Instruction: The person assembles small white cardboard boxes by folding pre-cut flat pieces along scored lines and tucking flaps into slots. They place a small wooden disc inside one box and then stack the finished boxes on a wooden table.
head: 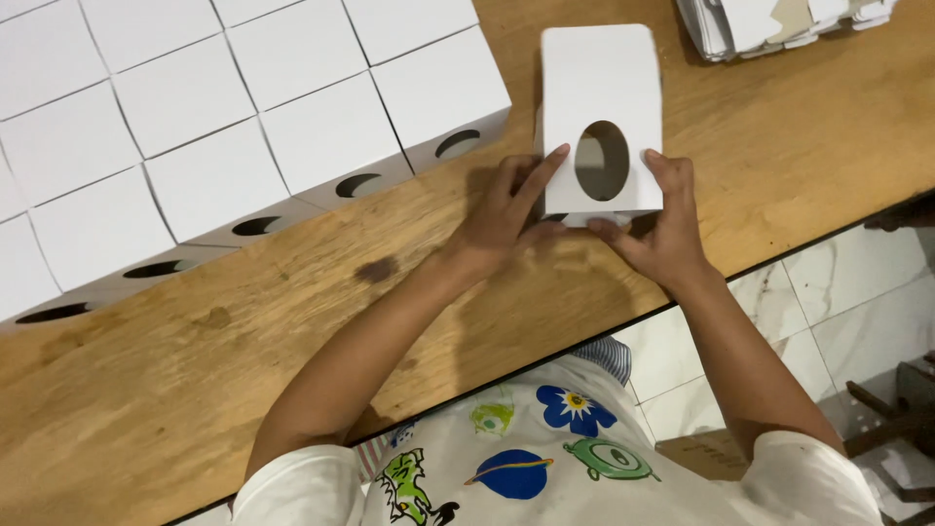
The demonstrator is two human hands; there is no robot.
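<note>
A white cardboard box (599,83) with an oval cut-out in its near face stands on the wooden table (243,370). My left hand (504,214) grips its lower left corner, index finger stretched along the face beside the oval. My right hand (662,229) holds the lower right corner, thumb under the bottom edge. Both hands press on the box's bottom end.
Several finished white boxes (243,127) with oval openings sit packed in rows at the back left. A stack of flat white box blanks (769,24) lies at the back right. The table's near edge runs diagonally; tiled floor (828,312) and a wooden chair part show at right.
</note>
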